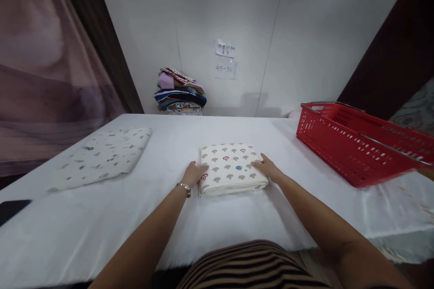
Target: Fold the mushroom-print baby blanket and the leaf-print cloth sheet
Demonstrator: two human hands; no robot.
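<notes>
A folded white cloth (230,165) printed with grey-beige mushrooms, and a few red and blue ones, lies flat on the table in front of me. My left hand (194,174) holds its left edge, the thumb resting on top and the other fingers along the side. At the opposite edge, my right hand (267,168) grips the cloth, partly over its top. The layered folds show along the near side. Fingers beneath the edges are hidden.
A second white patterned cloth (105,156) is spread at the left of the white-covered table (162,235). On the right stands a red plastic basket (352,149) with metal handles. Folded fabrics (181,92) are piled by the back wall, near paper signs (225,67). A dark object (11,210) sits at the left edge.
</notes>
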